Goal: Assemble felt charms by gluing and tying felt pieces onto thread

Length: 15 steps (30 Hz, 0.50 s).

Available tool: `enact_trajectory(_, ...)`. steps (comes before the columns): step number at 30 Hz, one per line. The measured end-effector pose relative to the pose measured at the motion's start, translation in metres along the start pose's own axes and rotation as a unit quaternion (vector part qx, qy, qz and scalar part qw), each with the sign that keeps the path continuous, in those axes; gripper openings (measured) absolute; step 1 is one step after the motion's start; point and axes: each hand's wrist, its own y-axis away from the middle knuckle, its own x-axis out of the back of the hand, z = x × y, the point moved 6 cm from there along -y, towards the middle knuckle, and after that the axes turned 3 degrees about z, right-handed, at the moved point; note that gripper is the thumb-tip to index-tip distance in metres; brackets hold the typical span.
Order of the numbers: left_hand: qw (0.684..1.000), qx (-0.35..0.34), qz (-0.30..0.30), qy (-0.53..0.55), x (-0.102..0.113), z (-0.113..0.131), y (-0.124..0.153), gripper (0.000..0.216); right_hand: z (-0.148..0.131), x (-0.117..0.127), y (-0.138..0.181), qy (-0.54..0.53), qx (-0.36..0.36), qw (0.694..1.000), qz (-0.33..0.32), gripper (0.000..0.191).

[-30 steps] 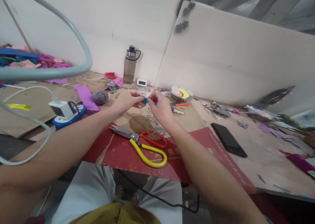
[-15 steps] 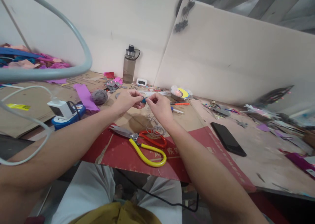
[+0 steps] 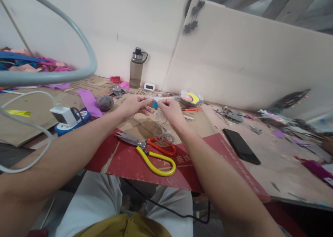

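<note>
Head view: the right hand [image 3: 170,110] pinches a small blue piece [image 3: 155,105], at twelve o'clock from the scissors [image 3: 142,144]. On the left hand [image 3: 134,107], lower fingers have spread, so the right seemingly bears more; whether the left grips, I cannot tell.

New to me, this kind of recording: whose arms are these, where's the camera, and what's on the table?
No machine here: these are a person's bare arms, filmed by a camera worn on their head, looking forward and down. The right hand appears to pinch a small blue piece; the left hand is close by, its grip unclear. Nearer the body lie red-and-yellow-handled scissors on cardboard. Beyond the hands stands a bottle; grey yarn lies to the left, a dark phone to the right.
</note>
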Motion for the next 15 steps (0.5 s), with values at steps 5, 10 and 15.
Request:
enact_trajectory(5, 0.992, 0.001, 0.123, 0.008, 0.021, 0.000, -0.002, 0.019, 0.004, -0.002, 0.000, -0.012, -0.010, 1.000, -0.010, 0.019)
enact_trajectory(10, 0.989, -0.015, 0.148, -0.013, 0.023, 0.002, -0.003, 0.028, -0.002, -0.003, 0.004, 0.004, -0.010, 1.000, -0.022, 0.017)
enact_trajectory(15, 0.996, -0.024, 0.051, -0.065, 0.003, 0.004, 0.000, 0.022, -0.007, -0.003, 0.006, 0.029, -0.012, 0.999, -0.024, 0.015)
